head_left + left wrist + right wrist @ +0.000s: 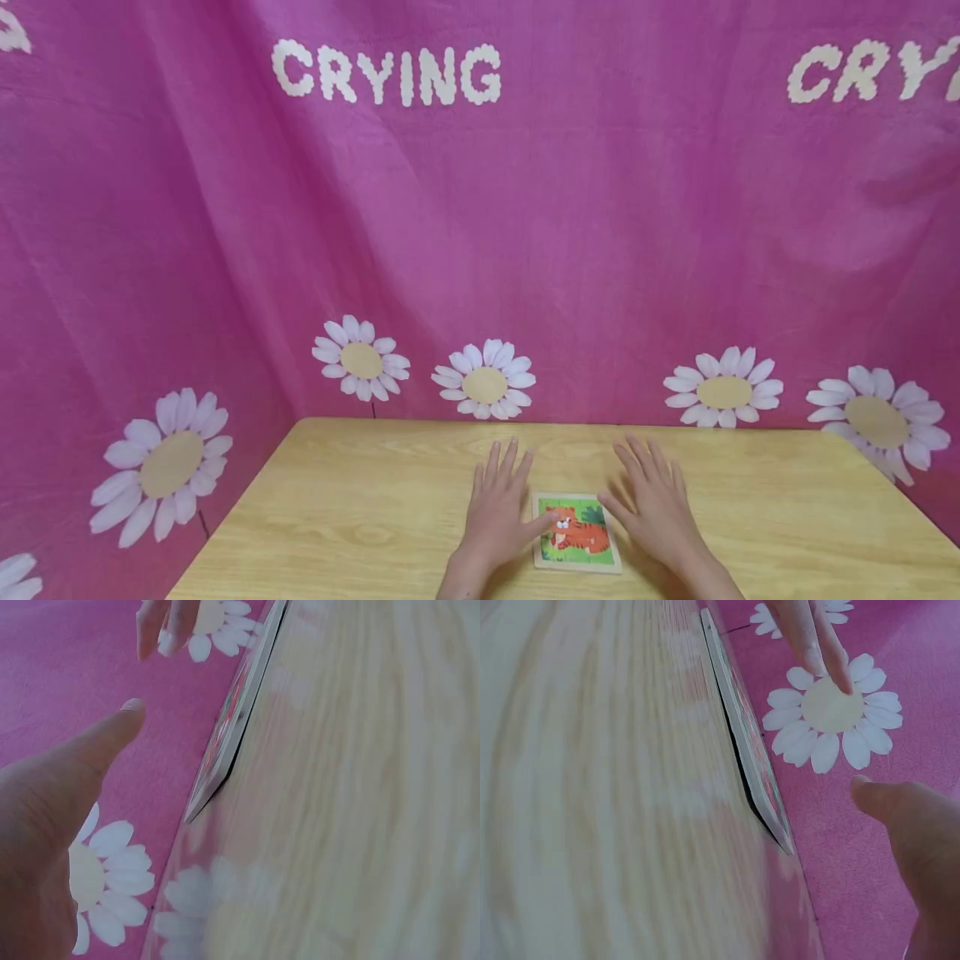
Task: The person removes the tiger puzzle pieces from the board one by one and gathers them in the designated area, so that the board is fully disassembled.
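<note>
A square tiger picture puzzle (577, 537) in a pale wooden frame lies flat near the front of the table. It shows an orange tiger on green. On its left side is my left hand (497, 515), fingers spread, the thumb overlapping the picture in the head view. My right hand (658, 510) is at the other side, fingers straight, its thumb close to the frame's upper right corner. In the left wrist view, the left thumb (90, 750) stands above the level of the puzzle (229, 724). Likewise the right thumb (900, 802) is apart from the puzzle (750, 742) in the right wrist view.
The wooden table (360, 500) has a light, glossy grain. Behind it and along its sides hangs a pink cloth (585, 250) printed with white daisies and the word CRYING. The cloth meets the table's back edge.
</note>
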A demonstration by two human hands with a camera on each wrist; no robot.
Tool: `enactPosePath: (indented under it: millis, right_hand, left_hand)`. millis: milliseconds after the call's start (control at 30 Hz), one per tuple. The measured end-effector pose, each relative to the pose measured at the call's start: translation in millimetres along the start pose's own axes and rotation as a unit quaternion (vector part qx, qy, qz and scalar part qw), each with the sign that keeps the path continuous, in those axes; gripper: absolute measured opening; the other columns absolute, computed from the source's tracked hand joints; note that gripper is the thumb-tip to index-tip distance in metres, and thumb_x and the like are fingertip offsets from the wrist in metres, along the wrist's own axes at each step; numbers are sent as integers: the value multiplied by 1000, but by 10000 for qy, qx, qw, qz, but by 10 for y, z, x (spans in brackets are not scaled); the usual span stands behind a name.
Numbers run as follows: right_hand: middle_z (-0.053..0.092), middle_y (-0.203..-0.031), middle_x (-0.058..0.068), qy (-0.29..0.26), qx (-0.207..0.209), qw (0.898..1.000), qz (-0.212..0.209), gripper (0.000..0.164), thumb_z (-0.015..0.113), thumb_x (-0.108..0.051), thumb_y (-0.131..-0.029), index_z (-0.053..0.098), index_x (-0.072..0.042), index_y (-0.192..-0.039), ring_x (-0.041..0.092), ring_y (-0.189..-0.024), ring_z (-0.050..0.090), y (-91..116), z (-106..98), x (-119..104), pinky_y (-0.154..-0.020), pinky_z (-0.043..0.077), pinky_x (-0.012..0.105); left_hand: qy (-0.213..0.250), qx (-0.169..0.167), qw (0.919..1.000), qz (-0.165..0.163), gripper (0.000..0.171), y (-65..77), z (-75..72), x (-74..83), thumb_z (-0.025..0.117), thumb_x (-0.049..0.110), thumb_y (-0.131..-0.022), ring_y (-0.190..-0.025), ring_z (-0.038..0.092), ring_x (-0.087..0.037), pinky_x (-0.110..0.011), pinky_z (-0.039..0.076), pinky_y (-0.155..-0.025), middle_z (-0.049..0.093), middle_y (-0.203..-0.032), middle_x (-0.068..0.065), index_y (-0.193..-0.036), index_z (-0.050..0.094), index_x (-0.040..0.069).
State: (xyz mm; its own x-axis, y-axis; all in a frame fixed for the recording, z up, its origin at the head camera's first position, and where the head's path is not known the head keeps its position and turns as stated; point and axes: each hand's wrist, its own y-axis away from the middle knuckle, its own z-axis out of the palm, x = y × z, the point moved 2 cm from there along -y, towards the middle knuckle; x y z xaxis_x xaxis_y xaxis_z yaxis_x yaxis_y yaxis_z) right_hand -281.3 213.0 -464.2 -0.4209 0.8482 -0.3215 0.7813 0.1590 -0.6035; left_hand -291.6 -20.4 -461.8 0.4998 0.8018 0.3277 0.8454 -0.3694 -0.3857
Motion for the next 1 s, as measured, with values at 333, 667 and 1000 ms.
enactPosePath:
  millis: [333, 667, 1000]
  right_hand:
    - [39, -146, 26, -548, 18, 9975, -444, 70, 81, -21, -79, 50, 5, -136, 54, -134, 27, 33, 78, -44, -106, 20, 71]
    - [55, -129, 24, -595, -345, 9959, -590, 59, 82, -14, -78, 58, 9, -126, 42, -121, 49, 52, 178, -74, -100, 41, 59]
    - [61, -107, 7, -731, -707, 9939, -423, 39, 82, -7, -77, 66, 3, -111, 23, -100, 55, 25, 226, -87, -89, 51, 45]
  left_hand:
    - [184, -287, 9987, 389, 85, -36, 129, 121, 64, 55, -89, -147, 20, -29, -51, 21, -117, 25, -160, -5, -154, 32, 12]
    - [596, -685, 9953, 338, 86, -24, 276, 203, 64, 59, -87, -146, 24, -28, -47, 20, -118, 34, -156, -4, -152, 36, 10]
    - [641, -1060, 9914, 415, 80, 0, 368, 265, 63, 57, -89, -144, 28, -26, -44, 24, -117, 39, -154, -1, -150, 41, 9]
